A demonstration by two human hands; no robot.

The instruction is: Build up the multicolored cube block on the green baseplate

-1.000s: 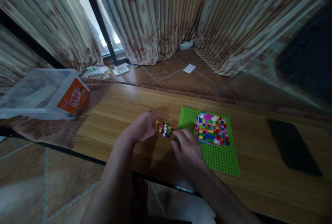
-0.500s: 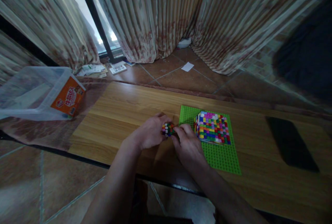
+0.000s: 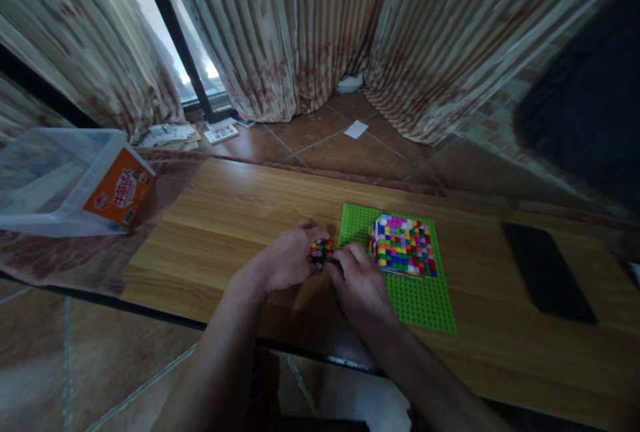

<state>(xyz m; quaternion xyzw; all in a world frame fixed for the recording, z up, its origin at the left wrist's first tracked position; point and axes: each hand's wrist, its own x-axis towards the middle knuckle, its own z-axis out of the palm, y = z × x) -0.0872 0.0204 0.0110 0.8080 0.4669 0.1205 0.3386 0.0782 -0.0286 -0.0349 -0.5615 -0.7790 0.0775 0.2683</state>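
My left hand is closed around a small multicoloured cluster of toy bricks above the table. My right hand meets the cluster's right end with thumb and forefinger pinched together. Whether a separate brick sits in that pinch is too small to make out. Just beyond my right hand lies a green baseplate, bearing a large block of many-coloured bricks. My right hand overlaps the baseplate's left part from this angle.
A clear plastic bin with an orange label stands at the left end of the wooden table. To the right lies a dark flat slab. Papers rest on the tiled floor by the curtains.
The view has shifted slightly, so table items appear a little further left. My fingers have moved slightly on the brick cluster, which seems turned a little.
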